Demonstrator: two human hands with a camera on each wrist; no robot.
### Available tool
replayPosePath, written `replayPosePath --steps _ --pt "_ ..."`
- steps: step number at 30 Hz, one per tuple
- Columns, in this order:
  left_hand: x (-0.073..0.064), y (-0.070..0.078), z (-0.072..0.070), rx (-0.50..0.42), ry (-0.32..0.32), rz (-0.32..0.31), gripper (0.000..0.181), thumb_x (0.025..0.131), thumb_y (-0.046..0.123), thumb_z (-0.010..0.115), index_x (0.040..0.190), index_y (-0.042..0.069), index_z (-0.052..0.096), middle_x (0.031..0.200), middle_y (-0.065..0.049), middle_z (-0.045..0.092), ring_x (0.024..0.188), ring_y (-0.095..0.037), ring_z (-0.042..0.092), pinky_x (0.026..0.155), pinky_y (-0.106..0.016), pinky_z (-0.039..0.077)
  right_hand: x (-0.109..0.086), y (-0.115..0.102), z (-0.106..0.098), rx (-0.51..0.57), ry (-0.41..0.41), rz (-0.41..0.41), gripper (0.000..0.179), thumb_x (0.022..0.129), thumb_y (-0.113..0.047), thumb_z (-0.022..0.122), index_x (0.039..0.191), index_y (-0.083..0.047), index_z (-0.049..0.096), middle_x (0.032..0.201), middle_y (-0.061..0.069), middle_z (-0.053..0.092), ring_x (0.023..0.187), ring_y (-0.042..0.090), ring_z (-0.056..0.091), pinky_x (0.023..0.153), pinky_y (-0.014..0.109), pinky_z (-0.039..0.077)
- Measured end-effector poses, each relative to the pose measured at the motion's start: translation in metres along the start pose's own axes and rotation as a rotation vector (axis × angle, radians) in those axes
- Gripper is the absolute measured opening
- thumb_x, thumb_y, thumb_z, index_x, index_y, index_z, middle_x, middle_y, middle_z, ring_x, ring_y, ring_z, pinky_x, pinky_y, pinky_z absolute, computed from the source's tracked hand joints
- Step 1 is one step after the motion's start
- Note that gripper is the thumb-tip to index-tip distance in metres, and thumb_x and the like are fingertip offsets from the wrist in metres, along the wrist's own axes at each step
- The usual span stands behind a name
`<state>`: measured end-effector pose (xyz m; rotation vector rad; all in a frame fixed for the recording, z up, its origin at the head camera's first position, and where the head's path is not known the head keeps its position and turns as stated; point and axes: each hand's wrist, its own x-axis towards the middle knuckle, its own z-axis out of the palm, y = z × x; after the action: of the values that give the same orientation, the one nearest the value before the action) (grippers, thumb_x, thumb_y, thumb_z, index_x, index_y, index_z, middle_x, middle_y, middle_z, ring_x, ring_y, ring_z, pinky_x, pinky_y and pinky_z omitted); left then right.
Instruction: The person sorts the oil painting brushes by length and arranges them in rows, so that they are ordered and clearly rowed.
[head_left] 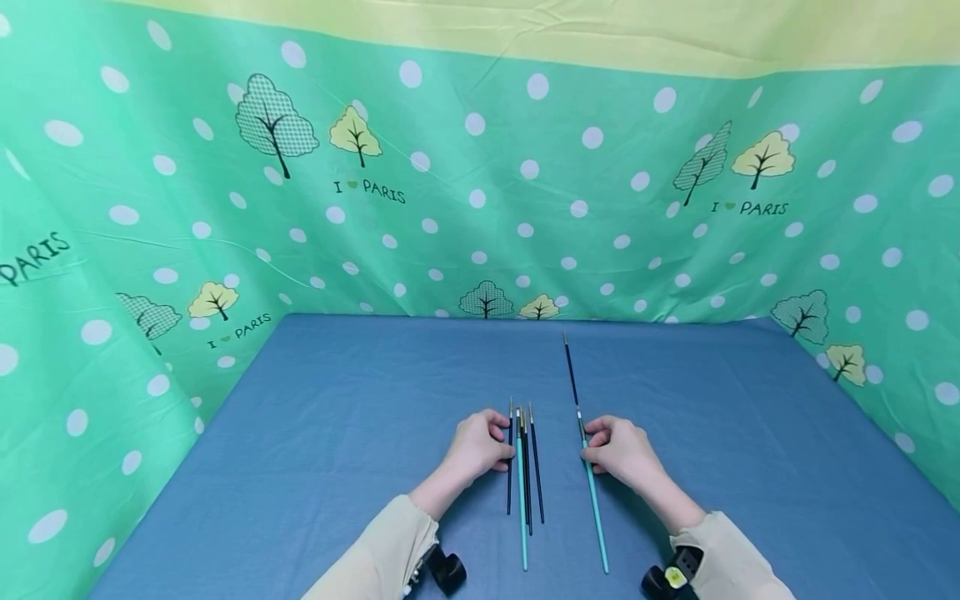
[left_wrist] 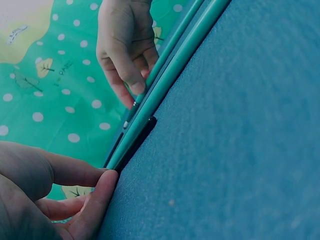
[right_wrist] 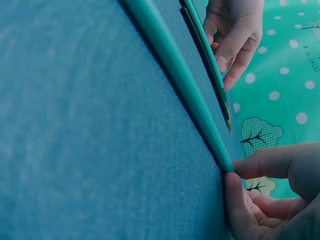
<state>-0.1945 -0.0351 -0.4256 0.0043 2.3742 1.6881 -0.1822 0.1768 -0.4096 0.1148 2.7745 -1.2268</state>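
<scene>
Slim paintbrushes, laid lengthwise on a blue surface. The right-hand teal brush stands apart from the rest, its handle pinched between the thumb and fingers of the right hand; its handle runs out past the upper edge of the right wrist view. The leftmost dark brush, at the edge of the main cluster, is pinched by the thumb and fingers of the left hand, which cover part of its shaft; whether they also touch the left-hand teal brush just beside it, I cannot tell. Right of that teal brush lie further dark brushes, so closely overlapped at the bristle end that their number is hard to make out. Beyond the right hand, a far dark brush has its near end by the teal brush's tip; contact is uncertain. Outward: pale sleeves, cropped below; black wrist devices, the right one cut by the lower edge; green dotted cloth behind, some "PARIS" lettering cut off at left.
</scene>
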Motion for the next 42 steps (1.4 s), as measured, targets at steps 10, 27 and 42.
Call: replayPosePath --steps 10,27,42 --pt "-0.001 0.0 0.001 0.005 0.003 0.002 0.036 0.073 -0.008 0.067 0.107 -0.001 0.057 0.085 -0.012 0.049 0.053 -0.015 0.055 0.048 -0.025 0.056 -0.001 0.001 0.0 -0.023 0.008 -0.005 0.033 0.075 -0.004 0.068 0.106 0.003 0.059 0.072 0.005 0.057 0.052 0.011 0.055 0.048 0.025 0.052" --pt "-0.001 -0.001 0.0 0.006 -0.004 0.009 0.036 0.074 -0.007 0.067 0.108 -0.001 0.056 0.085 -0.012 0.049 0.053 -0.015 0.055 0.048 -0.025 0.056 0.001 -0.007 -0.002 -0.072 0.037 -0.071 0.034 0.075 -0.007 0.066 0.107 0.001 0.059 0.071 0.003 0.059 0.052 0.01 0.056 0.047 0.024 0.05" --pt "0.0 0.0 0.0 0.006 0.005 0.002 0.036 0.074 -0.007 0.068 0.107 -0.001 0.057 0.084 -0.011 0.049 0.052 -0.015 0.055 0.047 -0.025 0.056 0.005 -0.031 0.023 0.0 -0.015 -0.089 0.032 0.075 -0.008 0.07 0.105 -0.001 0.06 0.071 0.003 0.057 0.052 0.011 0.058 0.047 0.026 0.053"
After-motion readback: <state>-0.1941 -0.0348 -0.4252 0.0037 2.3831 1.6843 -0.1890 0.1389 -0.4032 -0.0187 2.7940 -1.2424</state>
